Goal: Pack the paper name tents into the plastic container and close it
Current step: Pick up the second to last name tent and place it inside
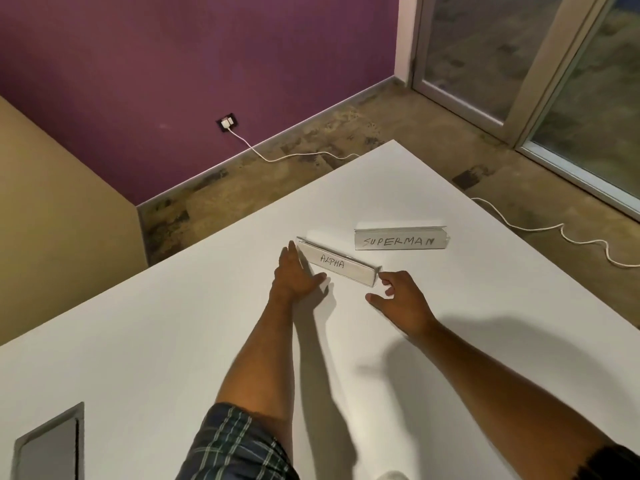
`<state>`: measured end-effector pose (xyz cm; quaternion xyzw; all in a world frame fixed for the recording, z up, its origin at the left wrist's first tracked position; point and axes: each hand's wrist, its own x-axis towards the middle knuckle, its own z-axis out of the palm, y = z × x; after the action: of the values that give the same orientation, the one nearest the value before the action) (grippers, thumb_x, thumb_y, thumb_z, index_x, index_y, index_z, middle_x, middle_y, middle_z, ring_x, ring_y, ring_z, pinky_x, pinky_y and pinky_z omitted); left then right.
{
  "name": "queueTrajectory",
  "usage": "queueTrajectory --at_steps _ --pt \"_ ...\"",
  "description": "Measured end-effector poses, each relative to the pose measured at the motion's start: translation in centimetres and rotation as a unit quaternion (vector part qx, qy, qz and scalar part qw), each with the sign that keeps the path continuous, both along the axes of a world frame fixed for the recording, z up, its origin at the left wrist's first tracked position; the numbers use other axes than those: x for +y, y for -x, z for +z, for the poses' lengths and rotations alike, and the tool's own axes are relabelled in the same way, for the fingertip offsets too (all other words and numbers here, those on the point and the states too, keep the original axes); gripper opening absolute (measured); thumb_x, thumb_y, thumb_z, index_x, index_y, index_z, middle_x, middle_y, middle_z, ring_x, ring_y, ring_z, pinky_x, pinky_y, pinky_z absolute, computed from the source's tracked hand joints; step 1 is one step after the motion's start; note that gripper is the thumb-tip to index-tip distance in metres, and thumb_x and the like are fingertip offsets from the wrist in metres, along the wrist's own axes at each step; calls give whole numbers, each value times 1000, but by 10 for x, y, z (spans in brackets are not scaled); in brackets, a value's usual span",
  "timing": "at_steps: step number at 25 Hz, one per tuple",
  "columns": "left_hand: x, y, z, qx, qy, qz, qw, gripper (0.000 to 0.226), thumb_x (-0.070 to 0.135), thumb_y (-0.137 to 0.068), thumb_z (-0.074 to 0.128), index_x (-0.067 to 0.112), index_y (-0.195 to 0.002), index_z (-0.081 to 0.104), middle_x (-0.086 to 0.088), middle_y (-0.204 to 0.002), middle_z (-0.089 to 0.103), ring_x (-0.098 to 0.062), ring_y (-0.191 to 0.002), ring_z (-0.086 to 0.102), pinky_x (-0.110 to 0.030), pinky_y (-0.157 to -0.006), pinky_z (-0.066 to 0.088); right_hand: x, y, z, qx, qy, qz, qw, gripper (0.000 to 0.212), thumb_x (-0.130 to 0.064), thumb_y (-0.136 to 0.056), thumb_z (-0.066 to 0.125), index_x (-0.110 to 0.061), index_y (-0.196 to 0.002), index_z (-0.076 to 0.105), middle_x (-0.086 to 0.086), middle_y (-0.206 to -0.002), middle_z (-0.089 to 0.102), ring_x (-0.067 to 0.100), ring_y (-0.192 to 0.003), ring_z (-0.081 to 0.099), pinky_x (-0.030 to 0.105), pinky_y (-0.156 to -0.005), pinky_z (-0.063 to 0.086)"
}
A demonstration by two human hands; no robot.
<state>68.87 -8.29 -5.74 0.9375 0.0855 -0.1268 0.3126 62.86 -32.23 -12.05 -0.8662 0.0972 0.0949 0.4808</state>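
Both hands closing in on the ALPHA tent [335,265], nothing gripped yet.

The left hand [297,276], fingers straight, touches its left end; the right hand [398,294], loosely open, hovers just beside its right end. Uneven squeezing could crush or skid the tent toward the SUPERMAN tent [401,239] just behind it (no container visible). Table [173,341] otherwise unobstructed; cable [554,230] lies well apart.

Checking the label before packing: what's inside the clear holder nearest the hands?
The clear holder shows a white paper strip handwritten ALPHA. Its back face is hidden from this view.
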Motion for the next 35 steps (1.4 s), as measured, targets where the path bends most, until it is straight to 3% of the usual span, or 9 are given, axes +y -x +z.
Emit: queueTrajectory --at_steps 3,5,10,17,21,24,29,32,35 --pt "2 -16 -10 -3 100 33 994 104 21 -81 81 2 -156 12 -11 -160 30 -19 -146 32 -36 -116 31 2 -4 -13 -33 19 0 999 40 -42 -82 74 -34 -119 62 -21 -102 50 -5 -83 58 21 -70 48" --pt "5 -20 -12 4 150 37 988 82 14 -82 80 12 -147 29 -8 -152 43 -9 -127 45 -26 -102 38 3 -4 -20 -58 27 4 998 29 -37 -86 71 -35 -114 64 -22 -99 52 -3 -81 59 28 -70 53" --pt "8 -22 -9 -3 26 23 999 37 17 -84 72 4 -117 60 -13 -119 66 -29 -109 63 -30 -87 47 2 -4 -13 -76 27 -12 997 15 -41 -86 62 -34 -100 66 -18 -94 66 2 -81 64 36 -77 57" --pt "20 47 21 -35 21 135 990 17 9 -84 61 6 -101 60 -9 -99 67 -29 -95 61 -26 -75 42 1 21 31 -66 -34 -40 996 12 -27 -81 73 -34 -92 72 -18 -77 73 4 -75 68 27 -72 56" --pt "31 110 63 -68 38 144 987 9 5 -82 61 10 -79 54 -7 -87 66 -24 -82 57 -25 -69 39 -1 59 71 -26 -93 -59 994 16 -16 -77 79 -18 -93 81 -8 -91 77 17 -89 73 38 -84 59" --pt "43 161 95 -60 70 167 982 16 2 -81 62 9 -71 51 -15 -83 72 -26 -75 65 -35 -69 49 2 97 108 -18 -114 -40 993 15 -5 -78 73 -18 -85 76 -5 -75 77 15 -78 74 38 -79 58" --pt "69 246 140 59 191 158 967 23 -10 -82 60 5 -66 55 -29 -89 72 -30 -67 67 -34 -63 58 -6 154 155 -18 -114 81 990 33 -1 -75 82 -10 -103 66 9 -68 75 19 -62 73 31 -70 58" --pt "82 295 157 125 205 146 960 21 -8 -83 69 4 -69 59 -22 -84 69 -29 -72 68 -28 -61 61 -8 178 171 16 -97 199 975 60 -2 -73 85 -11 -127 60 13 -75 74 28 -68 71 36 -76 59" --pt "86 332 165 169 210 141 953 20 -7 -85 71 2 -71 61 -17 -73 71 -26 -67 68 -29 -64 62 -5 186 184 57 -37 334 940 71 -12 -66 93 -12 -130 62 4 -73 66 16 -67 62 27 -74 50"
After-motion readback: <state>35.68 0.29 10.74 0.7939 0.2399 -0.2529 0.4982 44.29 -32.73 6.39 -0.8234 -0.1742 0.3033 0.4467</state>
